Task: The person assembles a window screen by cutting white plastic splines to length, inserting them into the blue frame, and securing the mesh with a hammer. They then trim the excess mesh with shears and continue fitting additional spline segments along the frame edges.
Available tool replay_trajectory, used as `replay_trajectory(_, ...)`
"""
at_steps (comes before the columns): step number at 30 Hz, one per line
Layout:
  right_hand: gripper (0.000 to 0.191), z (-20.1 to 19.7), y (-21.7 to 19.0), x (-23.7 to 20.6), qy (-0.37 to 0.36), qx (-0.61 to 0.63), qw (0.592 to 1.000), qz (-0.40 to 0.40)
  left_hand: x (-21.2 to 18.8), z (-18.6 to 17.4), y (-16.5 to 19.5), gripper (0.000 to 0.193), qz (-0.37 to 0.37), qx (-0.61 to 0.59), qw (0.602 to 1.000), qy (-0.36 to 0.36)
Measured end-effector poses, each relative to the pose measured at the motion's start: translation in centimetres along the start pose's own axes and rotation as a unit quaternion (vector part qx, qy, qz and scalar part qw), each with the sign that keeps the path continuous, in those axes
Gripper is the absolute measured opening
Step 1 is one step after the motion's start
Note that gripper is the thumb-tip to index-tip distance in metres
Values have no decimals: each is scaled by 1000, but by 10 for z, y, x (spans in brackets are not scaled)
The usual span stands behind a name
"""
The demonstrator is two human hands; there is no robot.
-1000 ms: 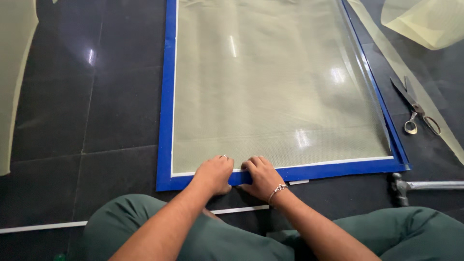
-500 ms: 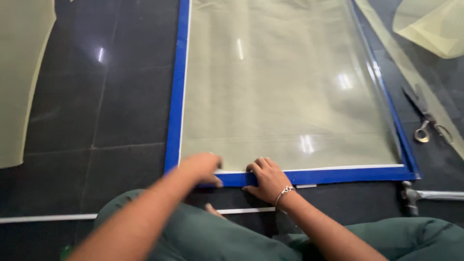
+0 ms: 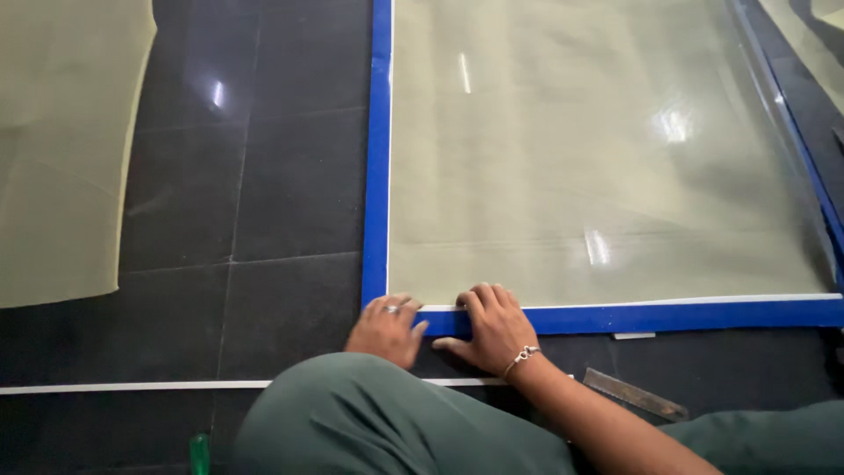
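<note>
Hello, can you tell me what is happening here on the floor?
A person sits on a dark tiled floor and presses both hands on the near left corner of a large pale sheet edged with blue tape. The left hand lies on the corner itself; the right hand lies flat on the near tape strip beside it. Another pale sheet lies to the left.

The floor (image 3: 264, 202) consists of large dark glossy tiles with thin grout lines, showing small bright reflections of overhead light. A white strip (image 3: 132, 386) lies across the floor near the lower edge. A pale yellowish sheet (image 3: 61, 149) lies on the floor above that strip, at far left.
</note>
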State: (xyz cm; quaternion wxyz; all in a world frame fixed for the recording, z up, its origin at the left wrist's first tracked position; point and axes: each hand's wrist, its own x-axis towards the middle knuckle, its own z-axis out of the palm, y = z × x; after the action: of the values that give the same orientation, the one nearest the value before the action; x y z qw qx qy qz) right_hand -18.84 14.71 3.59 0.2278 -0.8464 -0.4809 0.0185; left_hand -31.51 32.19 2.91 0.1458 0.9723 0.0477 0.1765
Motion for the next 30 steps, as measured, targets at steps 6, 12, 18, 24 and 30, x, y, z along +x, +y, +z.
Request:
replay_trajectory(6,61,8,6,0,-9,-14,1000,5,17,41,15,18,-72,28,996,35)
replay_trajectory(12,62,14,12,3,11,-21,1000,-19,25,46,11,12,-53,20,994,93)
replay_trajectory(18,60,19,16,2,0,-24,999,-33,23,45,11,14,-50,7,992,112)
replay_trajectory(24,58,10,9,1,12,-19,999,-28,25,41,15,14,-55,19,992,113)
replay_trajectory(30,53,-1,12,-2,-23,8,999,-24,9,1,-12,8,-89,2,986,142)
